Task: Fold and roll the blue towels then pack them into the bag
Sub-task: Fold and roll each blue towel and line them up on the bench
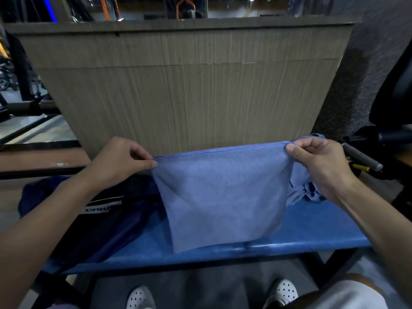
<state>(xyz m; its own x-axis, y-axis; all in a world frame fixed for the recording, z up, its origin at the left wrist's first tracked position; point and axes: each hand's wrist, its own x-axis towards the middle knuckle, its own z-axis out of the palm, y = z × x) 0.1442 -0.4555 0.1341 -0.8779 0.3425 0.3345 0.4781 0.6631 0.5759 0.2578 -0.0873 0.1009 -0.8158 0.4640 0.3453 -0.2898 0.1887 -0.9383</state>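
Note:
A light blue towel (225, 197) hangs in front of me, stretched by its top edge above a blue bench (312, 233). My left hand (120, 159) pinches its top left corner. My right hand (321, 161) pinches the top right corner. The towel's lower edge reaches down to the bench surface. A dark navy bag (107, 219) with a white label lies on the left part of the bench, partly under my left forearm. More blue cloth (310, 190) is bunched behind my right wrist.
A large upright cardboard panel (189, 85) stands right behind the bench. A grey-handled tool (361, 156) and black equipment sit at the right. A wooden table edge (33, 157) lies at the left. My white shoes (283, 291) show below on the grey floor.

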